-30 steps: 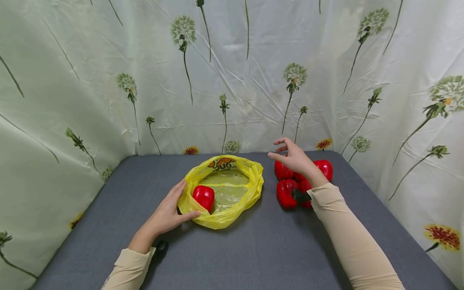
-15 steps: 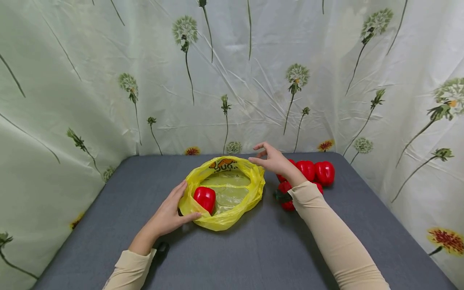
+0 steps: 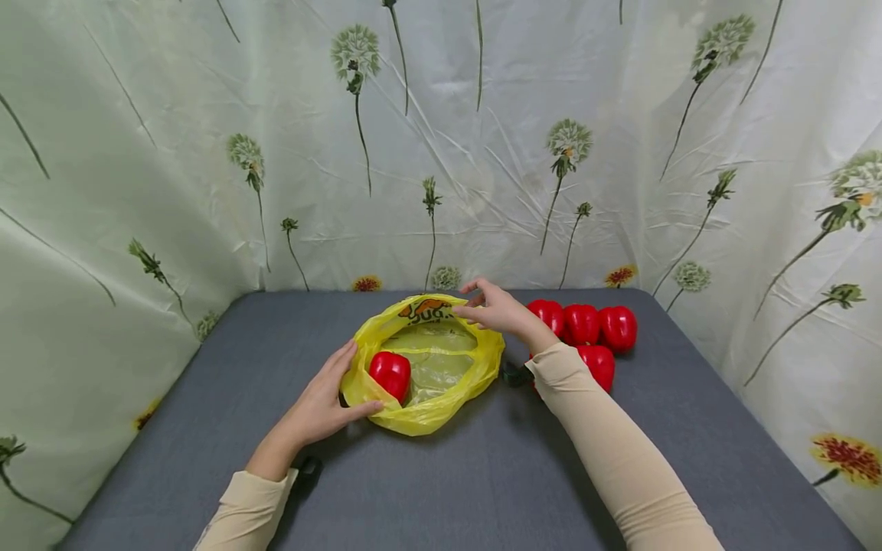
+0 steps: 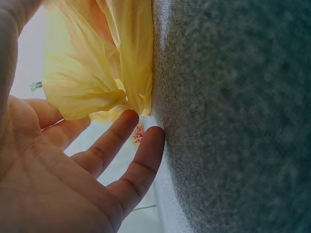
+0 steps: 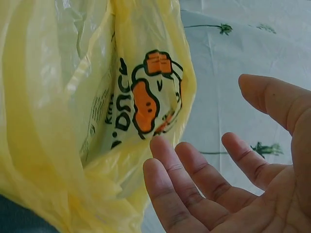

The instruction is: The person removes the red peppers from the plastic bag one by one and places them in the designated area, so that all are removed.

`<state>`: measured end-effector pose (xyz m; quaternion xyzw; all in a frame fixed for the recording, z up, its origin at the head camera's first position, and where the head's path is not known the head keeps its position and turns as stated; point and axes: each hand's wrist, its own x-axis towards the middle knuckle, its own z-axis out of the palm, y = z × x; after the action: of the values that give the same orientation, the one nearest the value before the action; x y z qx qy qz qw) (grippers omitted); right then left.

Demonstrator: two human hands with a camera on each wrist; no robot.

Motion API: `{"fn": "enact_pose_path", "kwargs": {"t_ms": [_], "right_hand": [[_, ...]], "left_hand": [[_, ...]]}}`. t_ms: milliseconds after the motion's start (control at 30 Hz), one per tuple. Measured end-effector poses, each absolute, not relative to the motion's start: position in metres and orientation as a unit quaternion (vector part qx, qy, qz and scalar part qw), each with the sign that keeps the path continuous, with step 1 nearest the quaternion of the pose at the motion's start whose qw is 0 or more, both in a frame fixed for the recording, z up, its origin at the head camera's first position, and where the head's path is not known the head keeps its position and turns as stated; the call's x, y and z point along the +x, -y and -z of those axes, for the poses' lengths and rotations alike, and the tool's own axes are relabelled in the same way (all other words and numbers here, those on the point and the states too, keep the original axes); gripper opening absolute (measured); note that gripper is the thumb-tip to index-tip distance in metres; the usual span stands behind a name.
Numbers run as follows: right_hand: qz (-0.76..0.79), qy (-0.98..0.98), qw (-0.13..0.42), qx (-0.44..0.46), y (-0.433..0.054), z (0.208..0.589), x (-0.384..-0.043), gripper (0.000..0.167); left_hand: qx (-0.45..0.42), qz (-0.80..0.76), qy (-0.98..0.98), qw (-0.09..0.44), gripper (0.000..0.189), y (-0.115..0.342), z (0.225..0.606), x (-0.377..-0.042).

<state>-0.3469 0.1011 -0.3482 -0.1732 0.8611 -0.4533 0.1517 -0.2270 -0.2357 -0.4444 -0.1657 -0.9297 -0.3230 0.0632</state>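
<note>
A yellow plastic bag (image 3: pixel 422 419) stands on the table with its mouth spread wide. One red bell pepper (image 3: pixel 390 375) lies inside, against the left wall. My left hand (image 3: pixel 313 405) rests at the bag's left side, thumb lying along the front rim. In the left wrist view its fingers (image 4: pixel 109 145) are loosely extended beside the gathered plastic. At the back right rim hovers my right hand (image 3: pixel 499 312), holding nothing. The right wrist view shows that hand's relaxed fingers (image 5: pixel 165 189) close to the printed duck; whether they touch the plastic I cannot tell.
Several red bell peppers (image 3: pixel 581 324) sit at the back right of the grey table (image 3: pixel 441 497), partly hidden by my right forearm. Dark wrist devices (image 3: pixel 514 375) hang under both wrists. A flowered curtain (image 3: pixel 482 153) bounds the back and sides.
My right hand has moved left and slightly down, from above the bell peppers to the bag's back right rim, uncovering some peppers. The left hand and the bag keep their place.
</note>
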Motion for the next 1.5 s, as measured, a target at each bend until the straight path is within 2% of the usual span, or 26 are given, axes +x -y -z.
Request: {"fn": "enact_pose_path", "kwargs": {"t_ms": [533,867,1200,1500], "right_hand": [[0.417,-0.866,0.191,-0.198,-0.063,0.353,-0.348,0.057],[0.385,-0.857,0.267,-0.216,-0.042,0.356,-0.347,0.052],[0.342,-0.846,0.330,-0.242,-0.025,0.355,-0.344,0.069],[0.343,-0.825,0.375,-0.246,-0.016,0.360,-0.342,0.070]], "left_hand": [[-0.164,0.324,0.930,0.062,0.113,0.237,0.445,-0.228],[-0.163,0.321,0.931,0.057,0.112,0.237,0.445,-0.228],[-0.168,0.319,0.931,0.062,0.112,0.237,0.445,-0.228],[-0.168,0.319,0.931,0.061,0.112,0.237,0.445,-0.227]]}}
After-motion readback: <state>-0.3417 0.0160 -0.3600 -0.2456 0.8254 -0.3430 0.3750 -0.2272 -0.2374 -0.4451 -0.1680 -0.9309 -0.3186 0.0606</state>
